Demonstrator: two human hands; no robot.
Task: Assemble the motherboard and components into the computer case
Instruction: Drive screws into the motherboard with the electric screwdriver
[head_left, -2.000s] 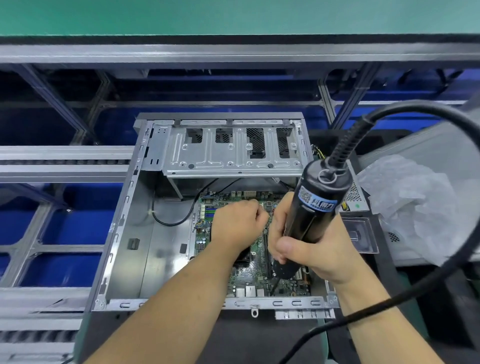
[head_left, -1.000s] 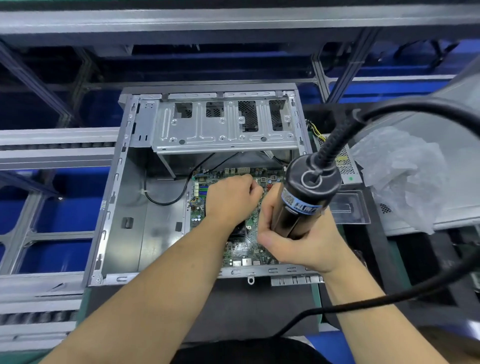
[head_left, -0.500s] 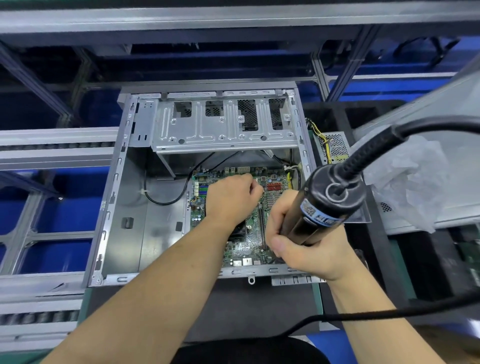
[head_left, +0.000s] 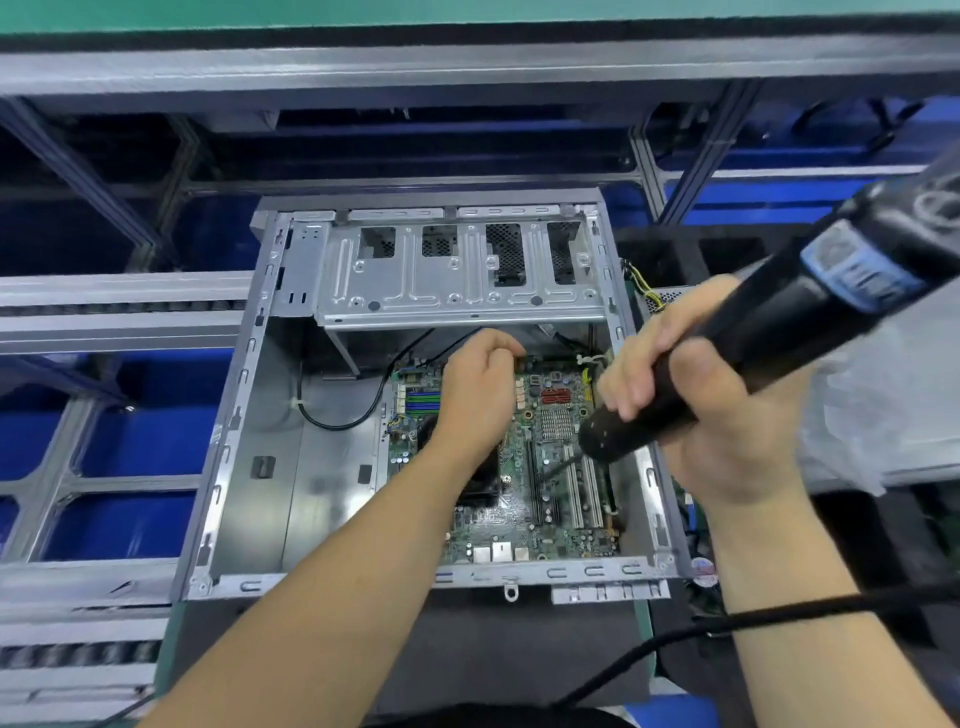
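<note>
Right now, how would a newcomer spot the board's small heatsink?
Find the open computer case, then the green motherboard on its floor. Between the left hand and the electric screwdriver sits the heatsink: a silver finned square, just below the red connectors.

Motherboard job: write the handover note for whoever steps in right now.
Right hand grips the black electric screwdriver, bit angled down over the motherboard near the expansion slots. Left hand rests curled on the board's far part; whether it holds anything cannot be seen.
The board lies flat inside the open computer case.
Done: board placed.
Left: screws and remaining components; how many screws are in cannot be told.
</note>
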